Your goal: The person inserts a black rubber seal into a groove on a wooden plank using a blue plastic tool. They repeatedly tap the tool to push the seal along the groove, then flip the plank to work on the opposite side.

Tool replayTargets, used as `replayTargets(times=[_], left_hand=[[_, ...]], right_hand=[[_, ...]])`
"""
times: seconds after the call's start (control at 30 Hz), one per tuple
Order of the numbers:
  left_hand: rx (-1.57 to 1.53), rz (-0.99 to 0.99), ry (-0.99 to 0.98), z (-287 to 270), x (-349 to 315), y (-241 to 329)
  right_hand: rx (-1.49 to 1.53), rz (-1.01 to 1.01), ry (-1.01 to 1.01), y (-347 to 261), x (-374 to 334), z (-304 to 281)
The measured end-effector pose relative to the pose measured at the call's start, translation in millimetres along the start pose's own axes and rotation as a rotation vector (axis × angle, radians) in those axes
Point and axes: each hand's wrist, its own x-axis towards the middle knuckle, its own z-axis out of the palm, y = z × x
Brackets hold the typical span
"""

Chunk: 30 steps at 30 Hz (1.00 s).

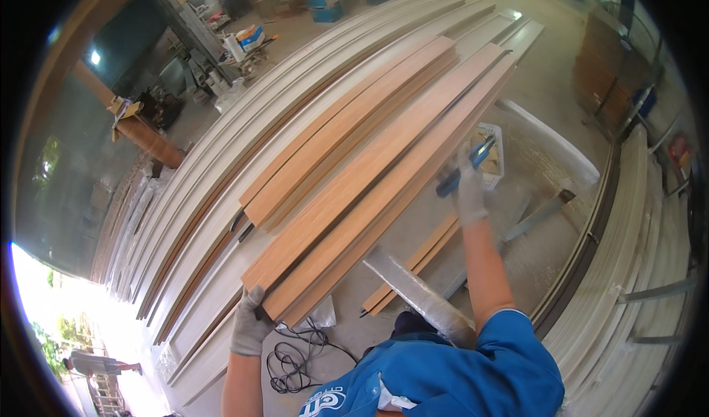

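Note:
My left hand [251, 321], in a pale work glove, is closed on the near end of a wood-grain plank [354, 204]. Beside that plank, on its right, lies a second long wood-grain profile [391, 217]. To the right of the planks, my gloved right hand [470, 192] is wrapped round a long blue hand tool [448, 186]; blur hides its exact kind. Farther left, another pair of wood-grain planks [347, 129] rests on several long white profiles [244, 125].
A white plastic basket [496, 173] stands beyond my right hand. Black cable [292, 365] coils on the floor near my left forearm. Below the planks runs a plastic-wrapped beam [413, 288]. Long pale profiles [628, 284] are stacked at the right. One person [96, 363] is at the far lower left.

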Motion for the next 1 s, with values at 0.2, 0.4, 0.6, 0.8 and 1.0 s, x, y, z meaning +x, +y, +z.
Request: replayTargets(times=[0.2,0.4,0.6,0.8,1.0], left_hand=[[0.245,0.228,0.062,39.1,-32.8,-20.8],[0.298,0.393,0.142,38.1,-73.2,-25.1],[0.17,0.301,0.114,-33.7,-130.0,-63.6],[0.234,0.275,0.087,-161.4,-228.2,-140.4],[0.382,0.162,0.227,-293.6,-376.5,-196.1]], right_hand=[[0.126,-0.005,0.094,-8.6,58.0,-11.4],[0.266,-0.034,-0.011,-4.8,18.5,-39.7],[0.103,-0.164,-0.006,-31.9,-93.1,-59.5],[0.136,-0.282,-0.126,-18.3,-242.5,-43.7],[-0.075,0.007,-0.034,16.9,-388.3,-41.1]])
